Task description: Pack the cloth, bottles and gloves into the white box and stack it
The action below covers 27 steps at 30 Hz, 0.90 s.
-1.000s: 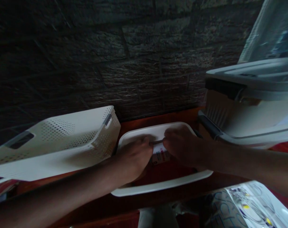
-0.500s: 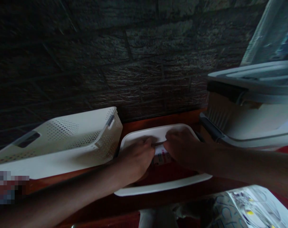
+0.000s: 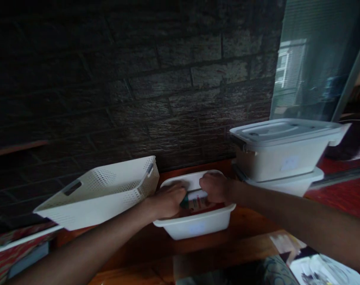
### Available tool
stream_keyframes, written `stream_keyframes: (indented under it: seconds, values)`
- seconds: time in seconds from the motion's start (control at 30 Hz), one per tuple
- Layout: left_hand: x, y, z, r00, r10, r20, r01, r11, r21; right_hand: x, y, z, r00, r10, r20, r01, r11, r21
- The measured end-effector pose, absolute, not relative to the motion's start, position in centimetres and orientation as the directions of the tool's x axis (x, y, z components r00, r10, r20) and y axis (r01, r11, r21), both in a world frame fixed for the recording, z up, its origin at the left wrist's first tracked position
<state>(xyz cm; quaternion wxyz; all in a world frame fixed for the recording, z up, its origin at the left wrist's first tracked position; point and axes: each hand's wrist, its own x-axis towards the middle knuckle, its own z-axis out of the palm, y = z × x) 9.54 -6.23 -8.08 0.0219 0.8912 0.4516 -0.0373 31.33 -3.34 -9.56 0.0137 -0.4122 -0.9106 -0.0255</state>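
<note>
Both my hands reach into a small white plastic tub [image 3: 194, 227] on a reddish wooden surface by a dark brick wall. My left hand [image 3: 167, 200] is curled round the green-capped end of a small white tube with red print [image 3: 197, 201]. Closed over the tube's other end is my right hand [image 3: 215, 187]. The tube lies roughly level inside the tub, over red contents that I cannot make out.
A white perforated basket [image 3: 99, 194] sits to the left of the tub. Two stacked lidded white bins [image 3: 282, 152] stand to the right, below a window. Printed papers or bags [image 3: 316, 269] lie at the bottom right, a patterned box [image 3: 16, 247] at the far left.
The view has pulled back and up, so the tub's front wall and the bins show whole. My hands stay together on the tube inside the tub.
</note>
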Motion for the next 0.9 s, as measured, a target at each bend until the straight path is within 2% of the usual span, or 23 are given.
stream_keyframes:
  seconds: [0.17,0.3,0.37,0.47,0.67,0.8,0.9]
  values:
    - [8.2,-5.2,-5.4,0.561,0.826,0.054,0.815,-0.562,0.140,32.5,-2.7,-8.3,-0.639,0.748,0.177,0.745,0.660,-0.099]
    - [6.7,-3.6,-4.8,0.456,0.859,0.231,0.771,-0.512,0.380,32.4,-1.7,-7.6,-0.577,0.759,0.301,0.731,0.644,-0.223]
    - [6.1,-2.8,-5.6,0.395,0.878,0.271,0.723,-0.479,0.499,32.1,-0.9,-7.6,-0.514,0.785,0.347,0.741,0.610,-0.282]
    - [5.8,-1.8,-7.7,0.366,0.901,0.233,0.648,-0.427,0.631,31.9,0.1,-8.3,-0.453,0.816,0.360,0.740,0.569,-0.359]
    - [5.4,-1.0,-11.1,0.354,0.934,0.055,0.491,-0.235,0.839,32.3,0.7,-9.7,-0.460,0.830,0.315,0.691,0.558,-0.460]
    - [4.7,-0.5,-11.7,0.304,0.952,-0.042,0.420,-0.095,0.903,32.4,0.5,-9.7,-0.435,0.847,0.305,0.677,0.531,-0.509]
    - [4.5,-0.5,-11.9,0.225,0.974,-0.007,0.438,-0.095,0.894,32.3,0.4,-9.5,-0.425,0.848,0.318,0.660,0.530,-0.531]
